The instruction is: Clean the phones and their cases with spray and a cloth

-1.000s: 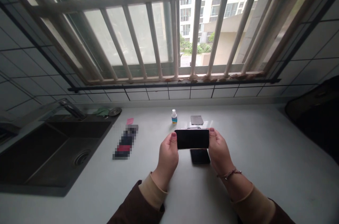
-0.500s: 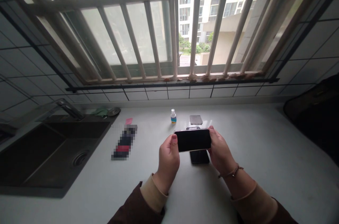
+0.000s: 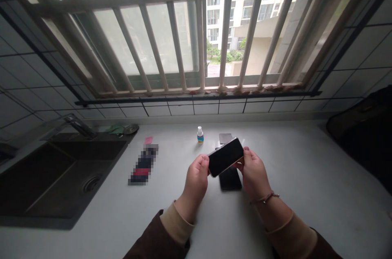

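A smartphone (image 3: 226,157) with a dark screen is held above the counter, tilted with its right end higher. My left hand (image 3: 197,175) is closed on its left end, the thumb along the edge. At the other end, my right hand (image 3: 255,171) grips the phone, some fingers behind it. Beneath the phone lies a flat black object (image 3: 230,181), partly covered from view. Just behind is a thin grey square piece (image 3: 224,137), its near part hidden by the phone. A small white-capped bottle (image 3: 200,135) with a blue and yellow label stands upright further left.
On the left, a dark sink (image 3: 61,173) with a faucet (image 3: 80,126) is set into the white counter (image 3: 171,218). Between sink and hands lie a pixelated dark item (image 3: 143,165) and a pink slip (image 3: 148,140). A black bag-like object (image 3: 364,136) stands at right.
The phone has turned from nearly level to a tilt, its right end rising and its left end dropping. Both hands stay on it.
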`<state>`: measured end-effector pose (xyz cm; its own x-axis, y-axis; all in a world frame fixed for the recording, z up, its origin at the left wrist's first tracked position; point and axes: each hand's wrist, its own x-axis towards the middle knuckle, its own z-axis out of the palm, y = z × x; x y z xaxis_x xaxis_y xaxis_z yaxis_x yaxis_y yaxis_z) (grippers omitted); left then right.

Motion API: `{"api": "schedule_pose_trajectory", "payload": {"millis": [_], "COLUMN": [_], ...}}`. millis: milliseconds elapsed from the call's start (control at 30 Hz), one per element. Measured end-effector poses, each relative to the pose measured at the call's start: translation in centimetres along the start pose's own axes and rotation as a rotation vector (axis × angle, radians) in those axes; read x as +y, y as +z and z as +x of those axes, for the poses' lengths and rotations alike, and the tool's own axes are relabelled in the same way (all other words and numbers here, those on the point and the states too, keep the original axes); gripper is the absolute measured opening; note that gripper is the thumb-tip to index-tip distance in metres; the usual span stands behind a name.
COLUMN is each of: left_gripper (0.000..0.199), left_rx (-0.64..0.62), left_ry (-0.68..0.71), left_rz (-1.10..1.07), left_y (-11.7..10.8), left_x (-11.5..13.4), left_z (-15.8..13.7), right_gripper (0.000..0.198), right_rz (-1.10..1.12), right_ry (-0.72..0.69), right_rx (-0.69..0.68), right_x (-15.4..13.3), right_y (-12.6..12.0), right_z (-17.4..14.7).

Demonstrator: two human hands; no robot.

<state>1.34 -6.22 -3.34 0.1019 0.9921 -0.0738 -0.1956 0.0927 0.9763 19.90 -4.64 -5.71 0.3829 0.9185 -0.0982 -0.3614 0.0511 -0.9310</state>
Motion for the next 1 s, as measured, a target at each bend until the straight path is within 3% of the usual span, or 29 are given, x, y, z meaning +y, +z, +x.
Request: {"api": "schedule_pose_trajectory", "payload": {"millis": [100, 233, 367, 733, 1000], "left_gripper": [0.05, 0.051, 0.05, 0.049, 0.05], "left_rx": [-0.181, -0.335, -0.298, -0.195, -0.183], "left_ry": [0.026, -0.03, 0.032, 0.127, 0.139], "left_rz": [0.09, 0.096, 0.148, 0.329, 0.378], "left_y": [0.0, 0.2, 0.2, 1.0, 1.0], "left_x": [0.5, 0.9, 0.4, 0.0, -0.1], "left_z": [0.0, 0.1, -0.1, -0.8, -1.0], "right_gripper": [0.052, 0.055, 0.055, 0.057, 0.058], "right_rz": [-0.089, -0.317, -0.368, -0.1, -0.063], "right_ry": [-0.065, -0.109, -0.056, 0.181, 0.242], "right_rx": [-0.036, -0.2, -0.292, -0.285, -0.273], "right_x": [-0.4, -1.2, -1.5, -1.0, -1.1], "right_y": [-0.4, -0.4, 0.0, 0.6, 0.9], "right_z": [0.1, -0.8, -1.7, -1.8, -1.9]}}
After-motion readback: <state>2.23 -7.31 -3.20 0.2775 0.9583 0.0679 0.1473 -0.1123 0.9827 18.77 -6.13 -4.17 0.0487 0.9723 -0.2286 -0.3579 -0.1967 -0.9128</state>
